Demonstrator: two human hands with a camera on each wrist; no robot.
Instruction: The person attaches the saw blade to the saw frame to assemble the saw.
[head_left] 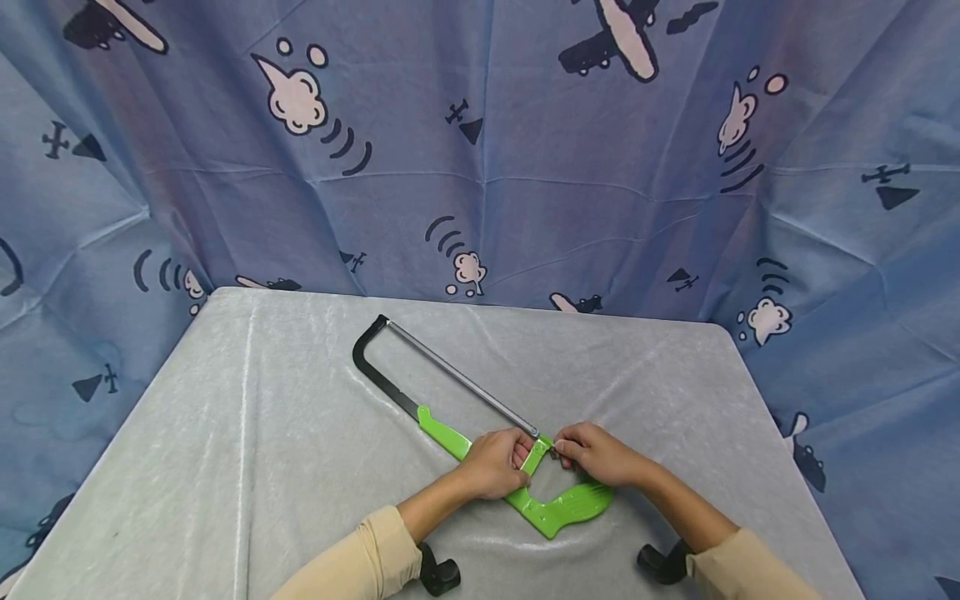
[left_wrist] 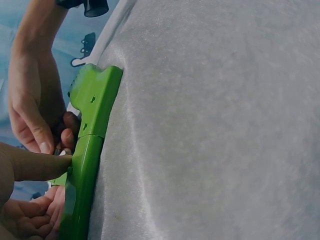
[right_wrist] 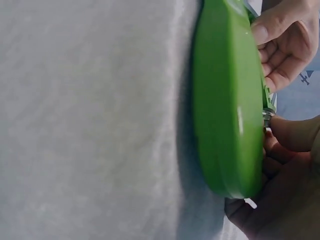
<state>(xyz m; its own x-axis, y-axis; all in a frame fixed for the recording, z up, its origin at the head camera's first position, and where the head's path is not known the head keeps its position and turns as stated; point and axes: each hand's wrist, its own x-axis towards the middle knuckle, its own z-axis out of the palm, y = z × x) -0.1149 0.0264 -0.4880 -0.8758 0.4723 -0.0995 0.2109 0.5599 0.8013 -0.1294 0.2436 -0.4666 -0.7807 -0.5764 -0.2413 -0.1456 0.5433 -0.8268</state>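
Note:
A hacksaw (head_left: pixel 444 433) with a green handle and a black bowed front frame lies aslant on the table. Its straight grey blade (head_left: pixel 463 377) runs from the black tip to the green end near the hands. With thumb and fingers, my left hand (head_left: pixel 491 465) grips the green strut below the blade's near end. My right hand (head_left: pixel 600 454) pinches a small metal nut (right_wrist: pixel 267 116) at that end, partly covered by the fingertips. In the left wrist view, the green handle (left_wrist: pixel 90 165) stands beside both hands. The rounded green grip (right_wrist: pixel 225 110) fills the middle of the right wrist view.
A pale grey cloth covers the table (head_left: pixel 315 517). Behind it hangs a blue curtain (head_left: pixel 405 167) printed with planes and clouds. Black wrist-worn devices (head_left: pixel 438 575) sit by both beige sleeves (head_left: pixel 367 554), close to the table surface.

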